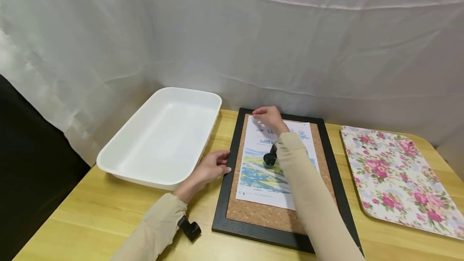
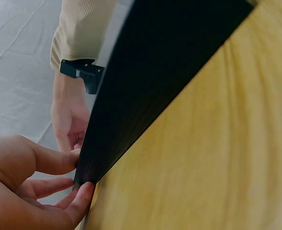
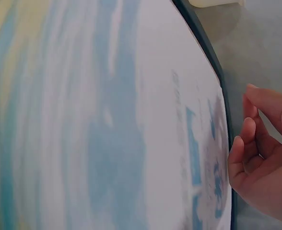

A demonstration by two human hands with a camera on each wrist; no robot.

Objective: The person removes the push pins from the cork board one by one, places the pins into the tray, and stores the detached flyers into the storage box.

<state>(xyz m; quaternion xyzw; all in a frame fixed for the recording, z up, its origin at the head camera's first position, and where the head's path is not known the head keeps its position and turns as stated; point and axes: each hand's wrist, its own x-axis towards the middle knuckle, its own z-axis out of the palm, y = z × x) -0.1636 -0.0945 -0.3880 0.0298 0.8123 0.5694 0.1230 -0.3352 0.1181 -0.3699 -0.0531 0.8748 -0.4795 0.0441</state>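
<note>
A black-framed corkboard [image 1: 264, 220] lies on the table with a printed poster sheet [image 1: 253, 174] over its cork. In the head view my left hand [image 1: 210, 167] is at the frame's left side. The left wrist view shows its thumb and fingers bent against the frame's dark edge [image 2: 126, 96], gripping it. My right hand [image 1: 270, 118] is over the sheet's upper left corner. In the right wrist view its fingers [image 3: 249, 129] are curled, thumb and forefinger tips together; I see nothing between them, though a tiny thing could be hidden there.
A deep white tray [image 1: 152, 144] stands to the left of the board, close to my left forearm. On the right lies a flower-patterned tray [image 1: 402, 176]. A pale grey curtain [image 1: 253, 43] hangs behind the wooden table [image 1: 98, 212].
</note>
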